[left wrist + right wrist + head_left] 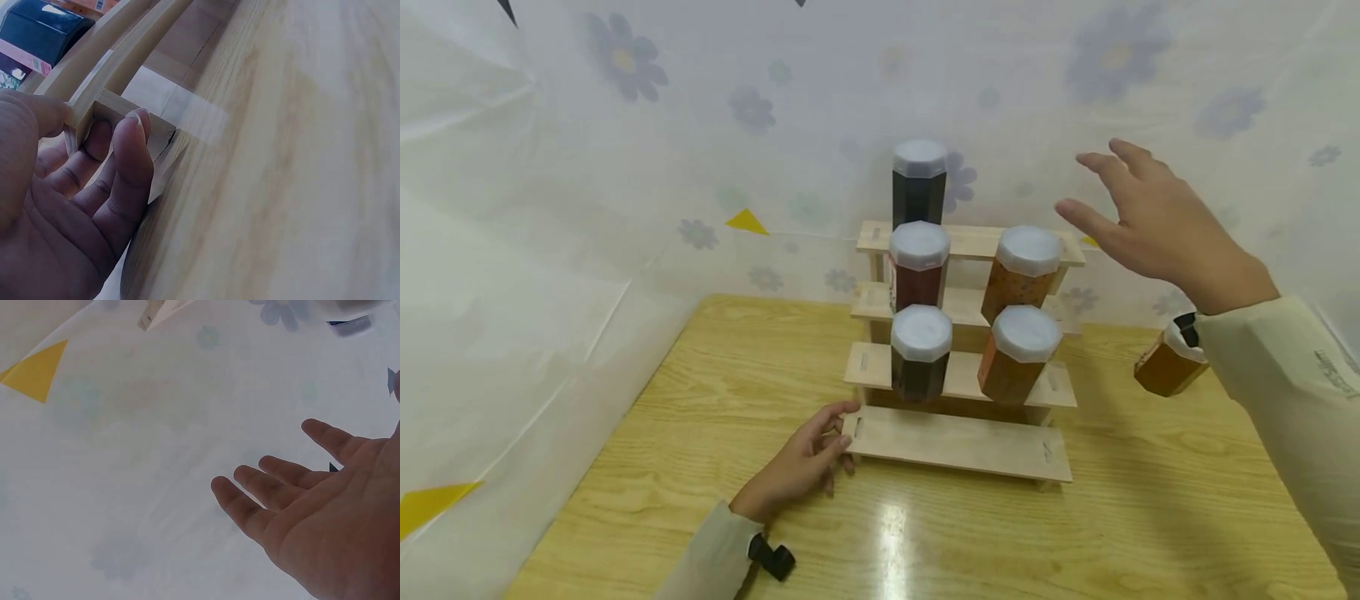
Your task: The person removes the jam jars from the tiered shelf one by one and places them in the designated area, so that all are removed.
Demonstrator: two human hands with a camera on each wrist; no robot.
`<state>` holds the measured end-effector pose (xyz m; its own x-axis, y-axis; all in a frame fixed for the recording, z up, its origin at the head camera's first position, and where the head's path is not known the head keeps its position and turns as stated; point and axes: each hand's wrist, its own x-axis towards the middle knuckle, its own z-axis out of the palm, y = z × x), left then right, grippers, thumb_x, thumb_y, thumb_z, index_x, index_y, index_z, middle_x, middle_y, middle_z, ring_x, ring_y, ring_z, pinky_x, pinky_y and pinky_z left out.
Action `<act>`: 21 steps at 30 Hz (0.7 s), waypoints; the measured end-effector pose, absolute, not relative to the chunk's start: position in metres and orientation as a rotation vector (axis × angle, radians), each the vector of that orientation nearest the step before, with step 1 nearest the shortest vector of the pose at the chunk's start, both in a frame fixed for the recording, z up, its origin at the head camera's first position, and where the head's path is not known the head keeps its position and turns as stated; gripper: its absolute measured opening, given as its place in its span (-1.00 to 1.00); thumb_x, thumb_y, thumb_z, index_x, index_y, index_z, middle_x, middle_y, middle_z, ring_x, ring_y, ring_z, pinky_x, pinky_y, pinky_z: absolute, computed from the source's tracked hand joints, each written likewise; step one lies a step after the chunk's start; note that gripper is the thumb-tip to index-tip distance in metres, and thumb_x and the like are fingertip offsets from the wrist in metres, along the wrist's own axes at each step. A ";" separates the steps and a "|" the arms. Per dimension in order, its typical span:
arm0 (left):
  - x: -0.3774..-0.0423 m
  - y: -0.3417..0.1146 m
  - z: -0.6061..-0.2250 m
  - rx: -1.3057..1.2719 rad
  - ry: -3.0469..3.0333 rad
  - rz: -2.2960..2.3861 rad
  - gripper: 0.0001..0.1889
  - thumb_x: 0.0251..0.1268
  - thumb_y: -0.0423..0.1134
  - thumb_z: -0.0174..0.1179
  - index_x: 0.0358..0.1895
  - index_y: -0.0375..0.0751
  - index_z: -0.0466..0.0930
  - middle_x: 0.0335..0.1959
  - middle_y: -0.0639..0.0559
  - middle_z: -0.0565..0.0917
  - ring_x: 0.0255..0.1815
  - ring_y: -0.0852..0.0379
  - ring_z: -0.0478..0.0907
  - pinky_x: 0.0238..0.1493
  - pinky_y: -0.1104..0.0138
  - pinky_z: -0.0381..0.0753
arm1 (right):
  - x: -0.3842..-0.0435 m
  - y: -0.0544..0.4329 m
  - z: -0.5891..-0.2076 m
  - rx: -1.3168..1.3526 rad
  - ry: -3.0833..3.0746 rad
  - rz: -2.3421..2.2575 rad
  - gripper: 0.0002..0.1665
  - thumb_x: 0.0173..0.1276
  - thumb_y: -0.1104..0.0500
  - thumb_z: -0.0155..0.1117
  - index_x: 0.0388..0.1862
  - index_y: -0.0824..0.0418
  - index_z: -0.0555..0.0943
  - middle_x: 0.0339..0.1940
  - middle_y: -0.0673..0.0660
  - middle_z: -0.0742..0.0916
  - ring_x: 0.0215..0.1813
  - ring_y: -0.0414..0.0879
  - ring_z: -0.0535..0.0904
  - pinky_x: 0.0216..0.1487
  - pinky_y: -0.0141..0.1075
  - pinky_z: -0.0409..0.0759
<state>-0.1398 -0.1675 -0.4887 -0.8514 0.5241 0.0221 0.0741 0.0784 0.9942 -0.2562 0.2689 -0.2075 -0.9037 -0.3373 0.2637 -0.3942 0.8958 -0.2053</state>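
A stepped wooden rack [955, 442] with several tiers stands on the table. My left hand [801, 462] grips the left end of its lowest board; in the left wrist view the thumb and curled fingers [128, 165] lie about the board's end. High at the right, my right hand [1165, 217] hangs in the air with spread fingers, holding nothing. A black jar [919, 196] stands on the top tier. Below it are a dark red jar [919, 283] and a speckled orange jar [1017, 287]. A dark jar [920, 371] and an orange-brown jar [1011, 371] share the tier above the lowest board.
Another jar with amber contents [1168, 367] stands on the table [715, 375] right of the rack, partly hidden by my right sleeve. Behind the rack hangs a flower-print sheet [820, 100], which also covers the left side.
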 end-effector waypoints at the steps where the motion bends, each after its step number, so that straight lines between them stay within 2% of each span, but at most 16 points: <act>1: -0.140 -0.167 -0.489 0.596 2.020 1.830 -0.48 0.70 -0.24 0.00 0.60 -0.03 0.16 0.01 -0.23 0.37 -0.19 -0.24 0.68 -0.64 0.19 0.72 | -0.257 0.266 -0.206 0.566 -2.842 0.362 -0.07 0.64 -0.33 -0.11 0.72 0.19 0.01 0.69 0.41 -0.08 0.61 0.53 -0.12 0.48 0.52 -0.11; 15: -0.139 -0.168 -0.490 0.612 2.033 1.822 -0.48 0.70 -0.26 -0.01 0.60 -0.06 0.15 -0.01 -0.25 0.38 -0.20 -0.23 0.68 -0.64 0.16 0.72 | -0.268 0.232 -0.191 0.661 -2.871 0.349 -0.04 0.63 -0.38 -0.14 0.73 0.16 -0.02 0.70 0.39 -0.02 0.63 0.46 -0.10 0.49 0.50 -0.09; 21: -0.139 -0.167 -0.489 0.609 2.029 1.823 -0.48 0.70 -0.25 -0.01 0.59 -0.04 0.16 -0.01 -0.23 0.37 -0.20 -0.25 0.68 -0.64 0.18 0.72 | -0.270 0.224 -0.187 0.707 -2.908 0.370 -0.03 0.62 -0.38 -0.13 0.74 0.12 -0.05 0.70 0.37 -0.04 0.63 0.46 -0.07 0.47 0.50 0.00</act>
<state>-0.1385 -0.1670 -0.4888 -0.8483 0.5287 0.0293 0.0856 0.0824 0.9929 -0.2697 0.2239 -0.1871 -0.8826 -0.4350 0.1784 -0.4659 0.8604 -0.2064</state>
